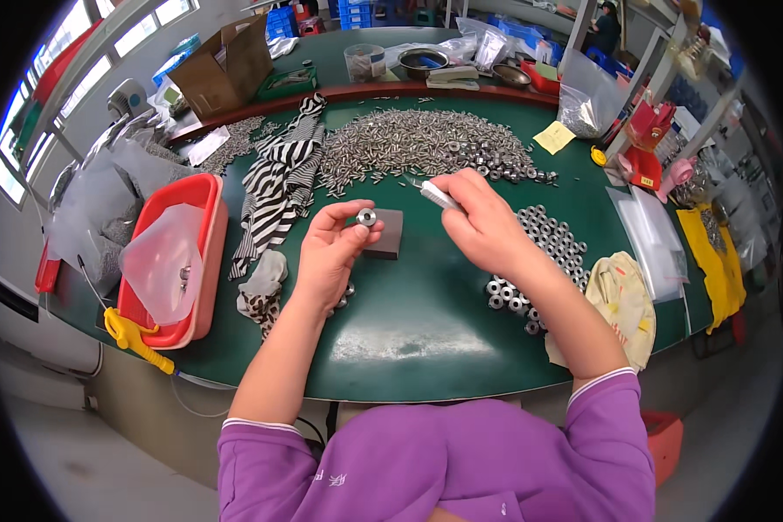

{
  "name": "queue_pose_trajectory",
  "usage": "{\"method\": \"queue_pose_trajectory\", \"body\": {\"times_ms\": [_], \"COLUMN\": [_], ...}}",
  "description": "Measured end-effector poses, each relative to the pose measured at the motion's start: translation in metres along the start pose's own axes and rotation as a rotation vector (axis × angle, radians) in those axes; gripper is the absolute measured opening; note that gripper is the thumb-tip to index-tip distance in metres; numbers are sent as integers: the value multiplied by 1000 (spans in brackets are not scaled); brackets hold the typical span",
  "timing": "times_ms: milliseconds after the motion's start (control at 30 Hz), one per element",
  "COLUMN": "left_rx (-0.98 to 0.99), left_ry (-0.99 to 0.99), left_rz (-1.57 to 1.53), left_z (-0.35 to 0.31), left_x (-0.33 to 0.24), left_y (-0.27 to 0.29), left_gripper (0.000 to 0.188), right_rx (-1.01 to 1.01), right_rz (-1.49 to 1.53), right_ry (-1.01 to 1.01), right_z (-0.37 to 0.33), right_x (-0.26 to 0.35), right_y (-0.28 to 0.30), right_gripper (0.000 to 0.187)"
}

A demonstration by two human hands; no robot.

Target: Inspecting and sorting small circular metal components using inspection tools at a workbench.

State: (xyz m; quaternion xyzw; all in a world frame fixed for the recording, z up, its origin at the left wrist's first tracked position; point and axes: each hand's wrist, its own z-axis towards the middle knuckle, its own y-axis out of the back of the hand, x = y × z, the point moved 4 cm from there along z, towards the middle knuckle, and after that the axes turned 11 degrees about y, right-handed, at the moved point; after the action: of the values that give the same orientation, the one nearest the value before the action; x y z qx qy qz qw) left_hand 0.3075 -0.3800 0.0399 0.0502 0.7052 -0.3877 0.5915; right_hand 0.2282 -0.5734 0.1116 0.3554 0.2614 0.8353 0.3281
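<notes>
In my left hand (329,252), between thumb and fingers, is a small round metal collar (367,217) with a hole through its middle. A dark rectangular block (387,237) lies on the table right beside those fingertips. My right hand (485,222) is closed round the pale handle of a craft knife (440,195). Its thin tip points up and left, a short way from the collar and not touching it. Several similar collars lie partly hidden behind my left wrist. A larger group of metal collars (552,248) spreads under and beyond my right forearm.
A wide heap of small metal pins (409,143) covers the far part of the green table (409,348). A striped cloth (278,178) and a red tray (210,261) lie left. A yellow air gun (135,337) rests near the front-left edge. Beige gloves (622,304) lie right.
</notes>
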Motion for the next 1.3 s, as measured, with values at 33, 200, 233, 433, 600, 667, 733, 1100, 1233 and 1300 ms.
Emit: {"method": "queue_pose_trajectory", "body": {"times_ms": [33, 200, 233, 433, 600, 667, 733, 1100, 1233, 1300], "left_rx": [9, 46, 61, 84, 67, 75, 73, 97, 150, 143], "left_ry": [-24, -116, -117, -173, -223, -236, -258, -260, -218, -185], "left_rz": [-27, -17, -22, 3, 66, 83, 78, 98, 44, 46], "left_z": [-1, -4, -5, -6, -5, -5, -5, -7, -7, -7], "left_x": [-2, -5, -4, -3, -1, -1, -2, -3, 0, -1], "left_y": [-1, 0, -1, -4, -2, -2, -3, -7, -7, -9], "left_gripper": [27, 27, 26, 28, 29, 29, 29, 26, 22, 20], "right_rx": [24, 112, 111, 85, 63, 58, 49, 7, -2, -14], "right_rz": [66, 4, 4, -26, -27, -32, -26, -40, -102, -128], "right_ry": [-18, -37, -42, 47, 66, 65, 53, 73, 104, 121], "right_z": [1, -3, -3, -6, -6, -5, -5, -7, -7, -9], "right_x": [14, 42, 42, 38, 40, 41, 41, 41, 36, 35], "right_y": [3, -10, -15, -24, -21, -20, -20, -20, -23, -22], "right_gripper": [29, 30, 30, 29, 27, 28, 26, 22, 21, 22]}}
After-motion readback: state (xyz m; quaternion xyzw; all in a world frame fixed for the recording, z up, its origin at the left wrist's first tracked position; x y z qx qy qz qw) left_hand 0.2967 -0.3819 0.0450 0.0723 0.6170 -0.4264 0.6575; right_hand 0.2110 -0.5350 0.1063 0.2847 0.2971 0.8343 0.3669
